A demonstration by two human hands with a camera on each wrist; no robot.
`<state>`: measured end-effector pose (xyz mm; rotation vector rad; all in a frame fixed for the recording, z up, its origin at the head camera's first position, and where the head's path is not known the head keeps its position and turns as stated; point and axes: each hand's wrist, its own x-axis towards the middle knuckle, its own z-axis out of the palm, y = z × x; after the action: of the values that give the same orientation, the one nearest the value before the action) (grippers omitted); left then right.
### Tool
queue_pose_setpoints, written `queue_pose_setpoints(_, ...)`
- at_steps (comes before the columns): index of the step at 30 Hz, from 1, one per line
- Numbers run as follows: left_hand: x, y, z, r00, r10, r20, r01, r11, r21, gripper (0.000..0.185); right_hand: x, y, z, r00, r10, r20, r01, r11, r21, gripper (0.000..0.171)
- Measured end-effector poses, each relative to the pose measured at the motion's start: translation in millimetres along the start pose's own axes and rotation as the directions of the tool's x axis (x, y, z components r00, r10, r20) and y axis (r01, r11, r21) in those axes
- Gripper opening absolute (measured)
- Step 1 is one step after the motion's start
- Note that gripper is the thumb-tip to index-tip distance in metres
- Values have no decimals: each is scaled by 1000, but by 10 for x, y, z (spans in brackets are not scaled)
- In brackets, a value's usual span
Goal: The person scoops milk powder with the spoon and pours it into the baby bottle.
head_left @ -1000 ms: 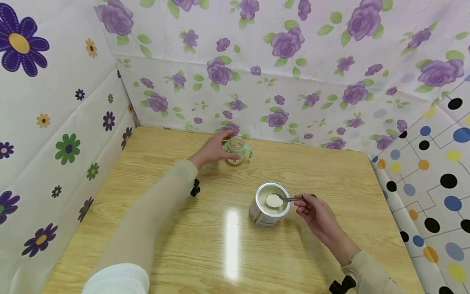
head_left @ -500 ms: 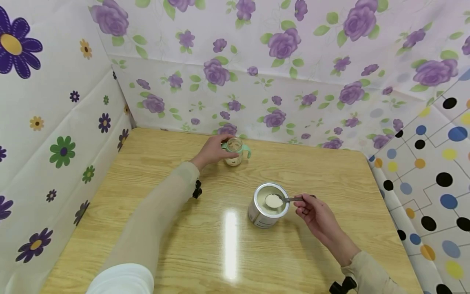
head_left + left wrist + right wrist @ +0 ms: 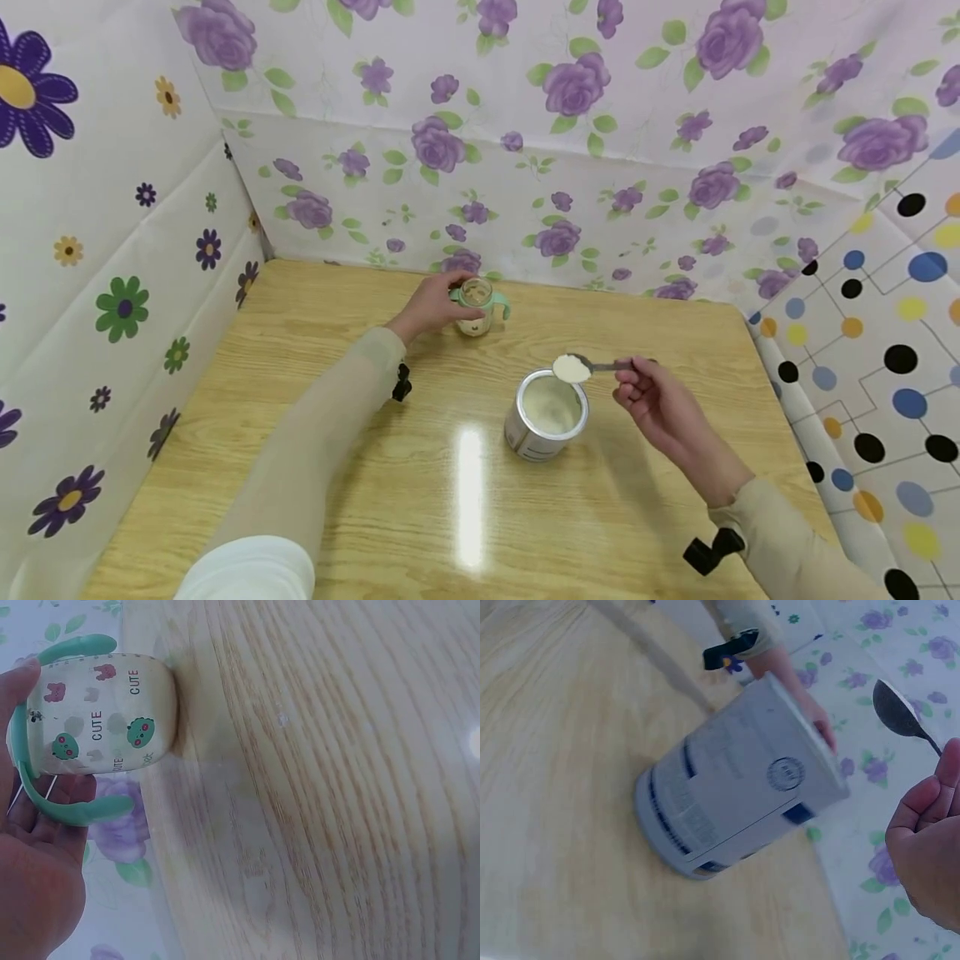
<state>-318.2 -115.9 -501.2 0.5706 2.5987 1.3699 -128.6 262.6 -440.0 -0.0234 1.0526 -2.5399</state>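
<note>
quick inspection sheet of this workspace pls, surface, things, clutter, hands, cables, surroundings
surface: wooden table, light glare near the middle
job's things: open metal can of pale powder, upright; spoon heaped with powder, above the can's far rim; small bottle with green handles, upright near the back wall
clutter: nothing seen
hands: left hand holds the bottle; right hand pinches the spoon handle
cables: nothing seen; black clips at both sleeves
surroundings: floral sheets behind and left, dotted sheet on the right

Bright overhead glare; blurred wrist views
</note>
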Motion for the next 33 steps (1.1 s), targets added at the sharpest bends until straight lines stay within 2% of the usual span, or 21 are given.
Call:
queue_pose_setpoints(4,-6,15,-17,1000,-1,4,1,1000,6,73,224,-143,145,1000,0,4,-1,999,35,44)
queue_pose_setpoints(8,-12,12,-53,1000,1,10,-1,1000,2,75,540,-241,308,1000,5,-28,-4,1000,14,43)
queue_pose_setpoints(17,-23,30,-39,1000,20,10,-20,1000,8,72,1232,-260,596,997,26,-79,-29,999,-46,41)
queue_pose_setpoints(27,-34,52,18,1000,0,23,0,1000,12,70,1725,-138,571,994,22,-111,-46,976,-214,38)
queue_pose_setpoints(33,-19,51,-23,1000,-2,16,2,1000,29,72,1920,-50,547,993,39,-115,-75,943,-324,32)
